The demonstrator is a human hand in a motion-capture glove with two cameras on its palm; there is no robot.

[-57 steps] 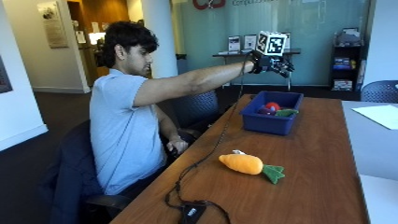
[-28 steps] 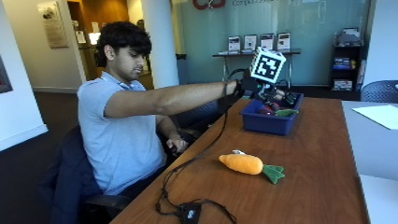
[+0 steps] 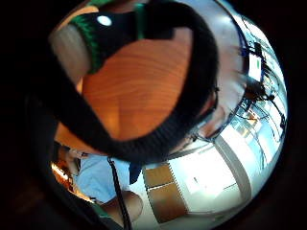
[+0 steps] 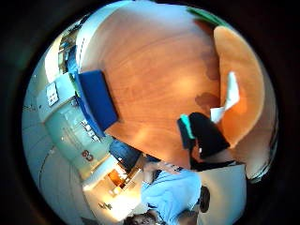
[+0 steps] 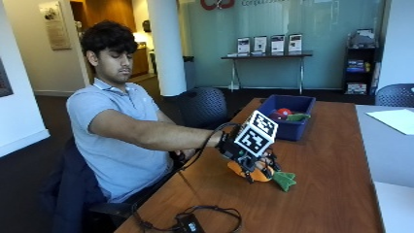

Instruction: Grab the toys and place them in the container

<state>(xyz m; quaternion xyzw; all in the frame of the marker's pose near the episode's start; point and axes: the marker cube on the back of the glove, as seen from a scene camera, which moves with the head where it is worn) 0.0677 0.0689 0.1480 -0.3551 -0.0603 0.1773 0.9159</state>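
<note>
**Gloved hand down over the carrot toy**

In the outside view the person's right hand (image 5: pixel 249 158), in its black glove, is stretched out low over the wooden surface (image 5: pixel 323 194), directly over the orange plush carrot (image 5: pixel 262 174). The carrot lies on the surface under the hand, its green leaves (image 5: pixel 283 180) sticking out just beyond the fingers on the side away from the person. Whether the fingers already touch or curl round the toy I cannot tell; the hand covers most of it.

The thumb-side palm view shows the carrot's orange body (image 4: pixel 239 79) close to the palm, with a white tag on it.

The blue container (image 5: pixel 287 116) stands well beyond the hand, farther along the surface, with a red toy (image 5: pixel 283 112) and a green toy (image 5: pixel 298 117) inside it.
</note>
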